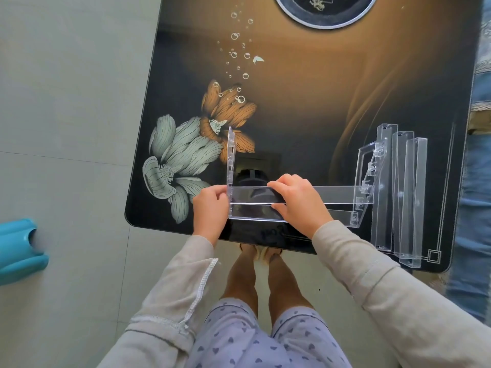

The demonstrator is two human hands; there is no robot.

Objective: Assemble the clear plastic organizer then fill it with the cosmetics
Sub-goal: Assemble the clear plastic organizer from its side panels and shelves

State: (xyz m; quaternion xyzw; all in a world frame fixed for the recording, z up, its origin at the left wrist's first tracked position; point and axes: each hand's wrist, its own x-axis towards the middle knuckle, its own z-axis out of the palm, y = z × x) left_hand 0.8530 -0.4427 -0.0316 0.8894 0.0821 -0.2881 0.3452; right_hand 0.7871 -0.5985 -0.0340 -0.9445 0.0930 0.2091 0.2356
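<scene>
Clear tray [337, 193]: left hand [210, 208], right hand [297, 200]

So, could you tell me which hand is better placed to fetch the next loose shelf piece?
Probably the right hand: the loose shelves lie on its side, while the left hand grips the side panel.

Clear organizer [332, 195] half-built, upright; loose trays [406, 195] beside it.
</scene>
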